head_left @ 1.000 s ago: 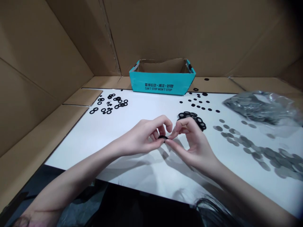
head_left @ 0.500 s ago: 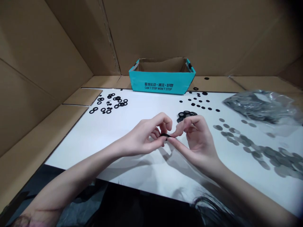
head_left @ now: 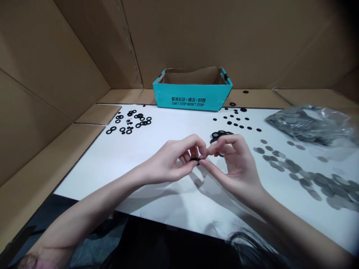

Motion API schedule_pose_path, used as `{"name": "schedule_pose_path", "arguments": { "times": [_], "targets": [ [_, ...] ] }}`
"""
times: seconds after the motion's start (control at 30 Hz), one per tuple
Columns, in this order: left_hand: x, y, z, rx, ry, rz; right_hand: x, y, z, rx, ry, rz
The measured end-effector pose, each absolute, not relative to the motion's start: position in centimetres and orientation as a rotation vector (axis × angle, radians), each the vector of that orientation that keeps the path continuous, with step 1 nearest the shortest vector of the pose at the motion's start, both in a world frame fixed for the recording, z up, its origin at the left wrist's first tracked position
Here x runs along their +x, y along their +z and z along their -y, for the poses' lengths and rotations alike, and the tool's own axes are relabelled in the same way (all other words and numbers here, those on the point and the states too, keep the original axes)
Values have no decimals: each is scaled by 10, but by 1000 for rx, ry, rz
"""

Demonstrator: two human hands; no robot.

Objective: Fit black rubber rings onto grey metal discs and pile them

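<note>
My left hand (head_left: 171,162) and my right hand (head_left: 234,164) meet above the middle of the white table (head_left: 157,194). Both pinch one small black ring (head_left: 195,160) between thumb and fingertips. Their other fingers are curled. A heap of black rings (head_left: 220,134) lies just behind my right hand, partly hidden by it.
A teal cardboard box (head_left: 193,94) stands open at the back centre. Loose black rings (head_left: 129,122) lie back left, small black discs (head_left: 237,121) back right. Grey metal discs (head_left: 303,173) spread to the right, beside a clear bag (head_left: 310,125) of more. Cardboard walls enclose the table.
Both hands have crept slightly up and away from me with the ring still pinched between them. My right hand now covers more of the ring heap.
</note>
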State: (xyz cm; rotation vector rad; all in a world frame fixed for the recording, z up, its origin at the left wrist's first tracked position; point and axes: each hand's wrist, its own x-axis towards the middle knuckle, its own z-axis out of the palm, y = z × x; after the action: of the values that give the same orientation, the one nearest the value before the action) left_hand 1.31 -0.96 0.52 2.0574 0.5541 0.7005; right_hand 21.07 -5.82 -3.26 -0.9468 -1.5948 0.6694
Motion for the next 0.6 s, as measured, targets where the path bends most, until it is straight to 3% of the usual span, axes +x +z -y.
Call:
{"name": "schedule_pose_path", "arguments": {
  "times": [0.17,0.4,0.6],
  "targets": [
    [12,5,8,2033,717,-578,211,-31,58,-962,672,1539],
    [12,-3,2,2046,970,-395,218,-26,50,-978,1328,1163],
    [14,-6,2,2134,1061,-273,217,-19,50,-990,1543,1074]
  ]
}}
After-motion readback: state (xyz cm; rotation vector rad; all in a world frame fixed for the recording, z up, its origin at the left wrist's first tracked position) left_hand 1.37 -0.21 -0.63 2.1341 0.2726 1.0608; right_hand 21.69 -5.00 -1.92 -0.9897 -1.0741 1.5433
